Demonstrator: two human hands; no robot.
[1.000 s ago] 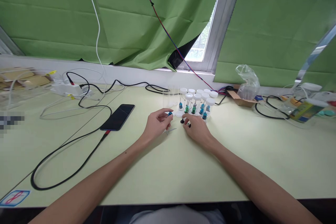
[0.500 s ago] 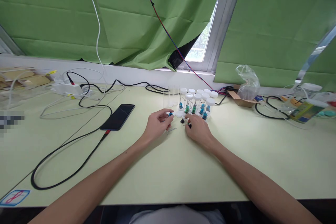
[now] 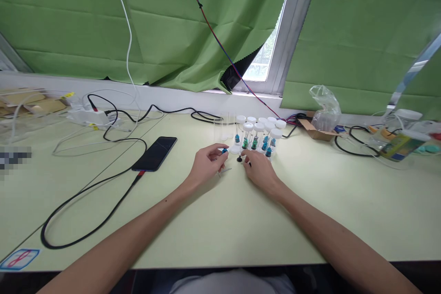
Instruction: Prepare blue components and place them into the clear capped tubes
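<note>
My left hand [image 3: 207, 161] pinches a small blue piece [image 3: 224, 150] between thumb and fingers. Just to its right, a small black piece [image 3: 239, 159] stands on the table in front of a white round cap [image 3: 235, 149]. My right hand [image 3: 259, 166] is closed beside that black piece, its fingertips curled down so that whatever they grip is mostly hidden. Behind it stand several clear vials with white lids [image 3: 248, 127], with blue and green pieces [image 3: 254, 143] inside. A thin pale piece [image 3: 225, 170] lies under my left fingers.
Clear uncapped vials [image 3: 218, 131] stand at the back, left of the lidded ones. A phone [image 3: 155, 153] with a black cable [image 3: 46, 220] lies to the left. An open cardboard box [image 3: 319, 133] with a plastic bag and a yellow-labelled container [image 3: 401, 144] are at the right.
My right fingers have shifted slightly, and the dark part that showed beside them is now mostly covered. The blue piece in my left hand has moved very slightly right.
</note>
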